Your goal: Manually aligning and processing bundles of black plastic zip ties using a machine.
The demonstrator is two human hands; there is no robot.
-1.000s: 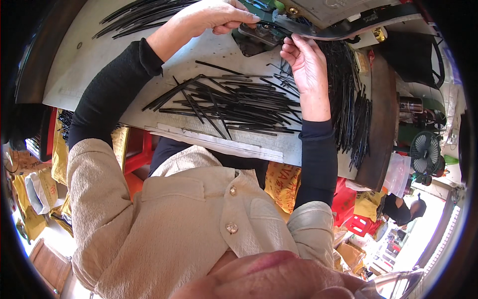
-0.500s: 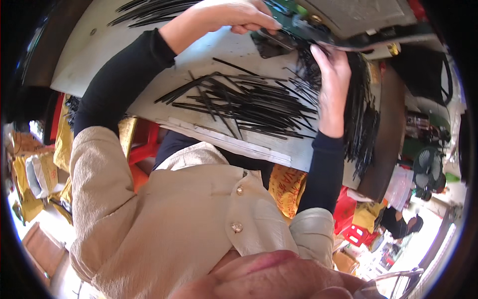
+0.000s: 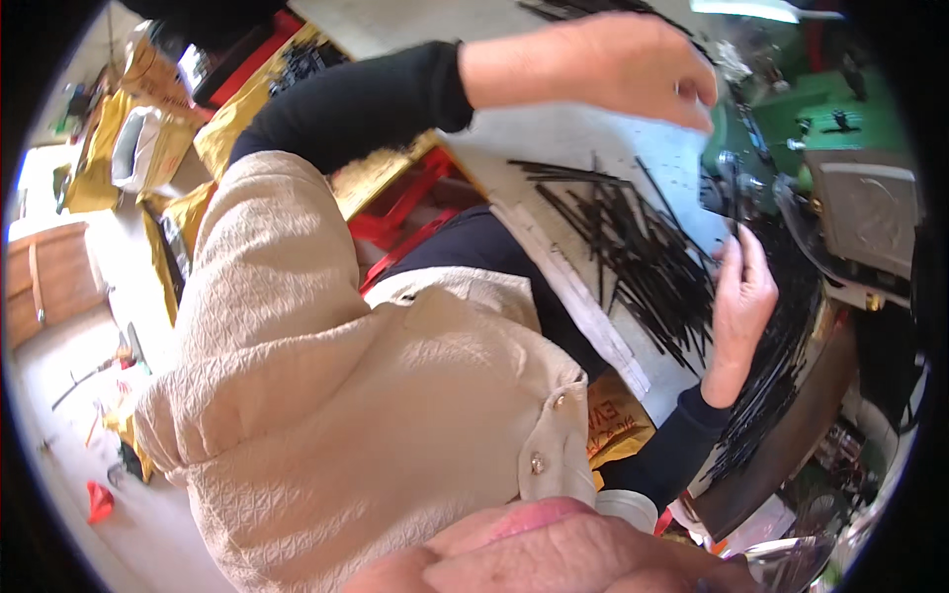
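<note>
My right hand [image 3: 743,304] pinches a thin black strip [image 3: 735,193] whose upper end reaches up to the metal front part of a green machine [image 3: 803,128]. My left hand [image 3: 633,71] is raised over the worktable at the machine's left side, its fingers curled in and slightly blurred. Whether anything lies in those fingers is hidden. Between my arms a loose pile of black strips [image 3: 638,252] lies criss-cross on the pale tabletop [image 3: 514,133]. Another dense bundle of black strips [image 3: 781,346] hangs over the table's right side, beyond my right hand.
More black strips lie at the table's far edge. A grey metal box [image 3: 870,212] sits on the machine's right. To my left are a red stool [image 3: 410,203], yellow sacks [image 3: 94,163] and a wooden panel [image 3: 54,282]. A yellow sack [image 3: 618,420] stands below the front edge.
The view has swung round, so table and machine appear turned and farther right. My left hand has drawn apart from my right. A strip now shows clearly in my right fingers.
</note>
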